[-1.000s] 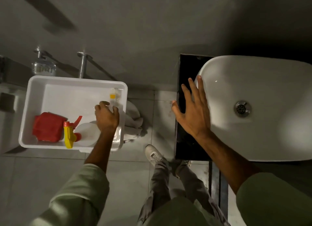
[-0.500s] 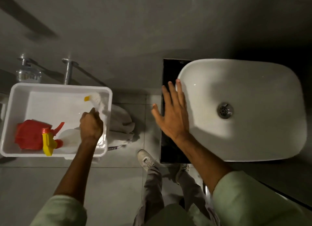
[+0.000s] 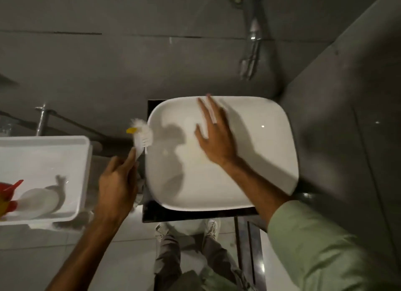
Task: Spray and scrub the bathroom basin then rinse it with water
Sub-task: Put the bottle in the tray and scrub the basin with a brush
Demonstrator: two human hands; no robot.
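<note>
The white bathroom basin (image 3: 267,160) sits on a black counter, right of centre. My left hand (image 3: 118,184) grips the handle of a white scrub brush (image 3: 142,136) with a yellow tip, its bristle head at the basin's left rim. My right hand (image 3: 214,136) hovers flat over the bowl with fingers spread, holding nothing and hiding the drain. A chrome tap (image 3: 251,49) juts from the wall above the basin. A white spray bottle (image 3: 36,200) with a red and yellow trigger lies in the white tub (image 3: 84,171) at the left.
A grey tiled wall runs behind, and a grey wall stands close on the right. A chrome pipe (image 3: 42,121) rises behind the tub. My shoes (image 3: 211,227) stand on the tiled floor below the black counter (image 3: 195,214).
My left hand lifted the brush out of the tub and carried it right to the basin's rim. My right hand slid from the basin's left edge over the bowl. The view swung right.
</note>
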